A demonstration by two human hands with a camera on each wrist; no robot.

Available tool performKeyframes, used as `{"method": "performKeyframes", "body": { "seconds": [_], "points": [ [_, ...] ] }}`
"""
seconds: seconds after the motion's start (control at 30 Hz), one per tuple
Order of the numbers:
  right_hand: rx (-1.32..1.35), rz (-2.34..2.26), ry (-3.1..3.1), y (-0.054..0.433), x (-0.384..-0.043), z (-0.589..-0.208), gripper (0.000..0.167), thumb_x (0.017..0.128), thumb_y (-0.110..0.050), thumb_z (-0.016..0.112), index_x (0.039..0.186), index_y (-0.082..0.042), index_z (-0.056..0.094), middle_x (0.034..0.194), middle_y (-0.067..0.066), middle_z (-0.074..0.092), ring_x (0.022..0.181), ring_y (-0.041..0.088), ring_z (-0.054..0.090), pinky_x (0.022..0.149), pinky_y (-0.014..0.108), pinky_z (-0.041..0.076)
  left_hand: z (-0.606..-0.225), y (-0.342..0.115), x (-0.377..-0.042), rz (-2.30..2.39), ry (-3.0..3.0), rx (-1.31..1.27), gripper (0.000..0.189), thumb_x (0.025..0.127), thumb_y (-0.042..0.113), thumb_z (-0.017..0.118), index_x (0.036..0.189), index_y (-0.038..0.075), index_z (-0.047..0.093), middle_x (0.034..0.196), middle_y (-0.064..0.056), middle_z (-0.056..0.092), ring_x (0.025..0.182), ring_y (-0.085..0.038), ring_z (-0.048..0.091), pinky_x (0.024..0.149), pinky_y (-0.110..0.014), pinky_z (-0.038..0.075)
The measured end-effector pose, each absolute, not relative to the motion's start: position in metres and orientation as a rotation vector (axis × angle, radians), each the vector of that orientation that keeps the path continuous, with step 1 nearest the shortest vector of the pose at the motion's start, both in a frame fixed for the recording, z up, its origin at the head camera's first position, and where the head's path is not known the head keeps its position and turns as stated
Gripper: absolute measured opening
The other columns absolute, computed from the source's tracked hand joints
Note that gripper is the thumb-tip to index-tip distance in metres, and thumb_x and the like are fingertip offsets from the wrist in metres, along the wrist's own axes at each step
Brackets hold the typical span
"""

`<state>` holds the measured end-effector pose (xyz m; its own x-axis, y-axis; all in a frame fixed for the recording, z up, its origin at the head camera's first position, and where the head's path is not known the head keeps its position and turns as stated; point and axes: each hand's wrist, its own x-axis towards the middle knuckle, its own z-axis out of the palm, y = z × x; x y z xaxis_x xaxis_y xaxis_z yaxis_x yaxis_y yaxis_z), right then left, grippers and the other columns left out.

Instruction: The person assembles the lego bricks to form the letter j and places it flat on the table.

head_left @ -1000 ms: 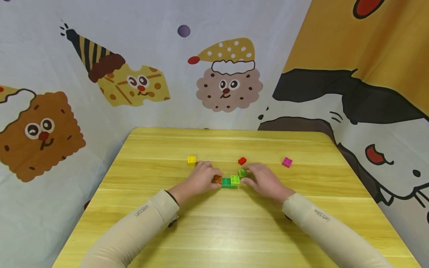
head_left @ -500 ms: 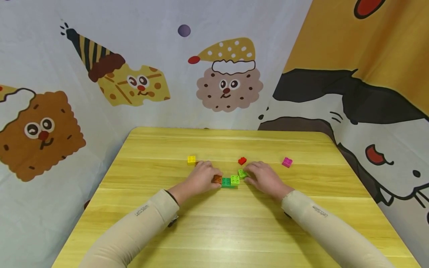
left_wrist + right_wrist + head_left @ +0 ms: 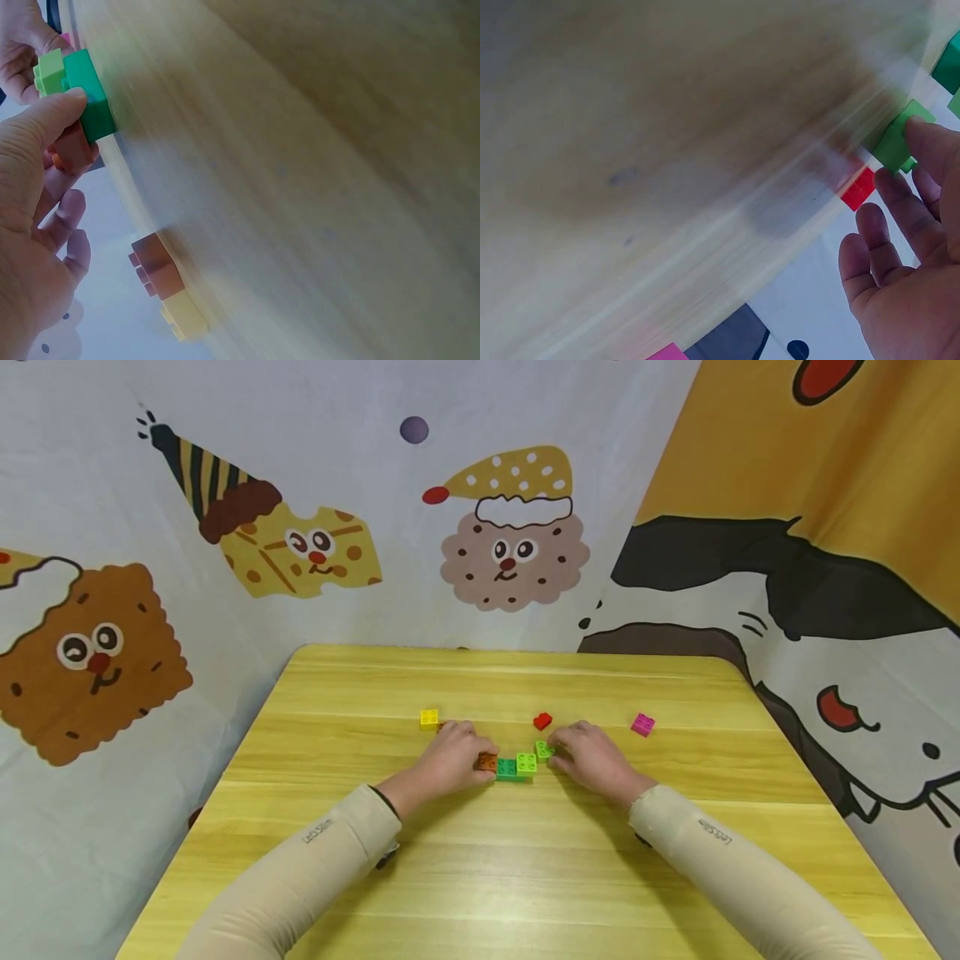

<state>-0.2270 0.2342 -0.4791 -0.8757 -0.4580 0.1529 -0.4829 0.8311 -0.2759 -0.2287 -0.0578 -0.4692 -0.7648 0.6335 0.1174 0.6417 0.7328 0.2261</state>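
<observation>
My left hand [image 3: 450, 756] grips the left end of a joined piece of toy bricks: an orange-brown brick [image 3: 487, 762] and a lime brick [image 3: 527, 763] sit on top of a longer green brick [image 3: 94, 105]. In the left wrist view, the thumb lies across the green brick's side. To the right, my right hand [image 3: 596, 762] pinches a loose light green brick [image 3: 543, 750] between thumb and fingers. This brick is just behind and right of the joined piece, with its underside partly toward the right wrist camera.
Farther back on the wooden table [image 3: 480, 877] lie a yellow brick [image 3: 429, 718], a red brick [image 3: 542, 721] and a magenta brick [image 3: 642, 724]. Beside the yellow one stands a brown brick [image 3: 157, 266], mostly hidden by my left hand in the head view. A cartoon-printed cloth [image 3: 337, 627] hangs behind.
My right thumb and hand have shifted slightly right, and the light green brick has come a little nearer and turned slightly. The left hand and the joined bricks stay in place.
</observation>
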Motion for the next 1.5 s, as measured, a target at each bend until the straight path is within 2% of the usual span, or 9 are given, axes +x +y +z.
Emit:
{"method": "performKeyframes", "body": {
  "seconds": [0.23,0.47,0.8,1.0,1.5],
  "points": [
    [0.763,0.475,-2.899,0.234,-0.228,-0.480,0.028,0.093,-0.024,0.085,0.116,-0.011,0.075,0.115,0.005,0.080,0.111,0.028,0.068,0.100,0.049,0.057,-0.470,-0.058,-0.228,-0.403,-2.891,-1.064,0.039,0.093,0.040,0.085,0.126,0.020,0.081,0.116,0.006,0.081,0.101,-0.019,0.060,0.099,-0.043,0.046],
    [0.749,0.510,-2.901,0.236,-0.229,-0.474,0.033,0.094,-0.023,0.084,0.124,-0.013,0.076,0.118,0.005,0.080,0.111,0.029,0.067,0.099,0.050,0.056,-0.471,-0.058,-0.229,-0.390,-2.881,-1.065,0.040,0.092,0.041,0.085,0.126,0.021,0.081,0.117,0.007,0.080,0.102,-0.020,0.061,0.102,-0.045,0.047],
    [0.589,0.812,-2.948,0.234,-0.225,-0.451,0.038,0.099,-0.024,0.078,0.136,-0.016,0.073,0.142,0.010,0.071,0.132,0.039,0.064,0.113,0.060,0.050,-0.473,-0.058,-0.229,-0.399,-2.882,-1.062,0.038,0.092,0.040,0.085,0.125,0.021,0.081,0.116,0.008,0.080,0.100,-0.019,0.060,0.102,-0.045,0.047],
    [0.585,0.892,-2.918,0.227,-0.216,-0.440,0.039,0.098,-0.028,0.080,0.135,-0.019,0.073,0.139,0.008,0.072,0.133,0.037,0.064,0.112,0.060,0.051,-0.473,-0.058,-0.229,-0.399,-2.870,-1.067,0.039,0.092,0.041,0.086,0.125,0.020,0.081,0.117,0.007,0.081,0.100,-0.020,0.061,0.100,-0.045,0.048],
    [0.890,0.832,-2.845,0.214,-0.203,-0.445,0.034,0.094,-0.022,0.084,0.126,-0.017,0.077,0.126,0.000,0.078,0.121,0.025,0.070,0.106,0.048,0.057,-0.473,-0.058,-0.231,-0.405,-2.882,-1.059,0.040,0.092,0.040,0.086,0.126,0.020,0.081,0.116,0.006,0.081,0.100,-0.019,0.060,0.096,-0.042,0.046]
  ]
}}
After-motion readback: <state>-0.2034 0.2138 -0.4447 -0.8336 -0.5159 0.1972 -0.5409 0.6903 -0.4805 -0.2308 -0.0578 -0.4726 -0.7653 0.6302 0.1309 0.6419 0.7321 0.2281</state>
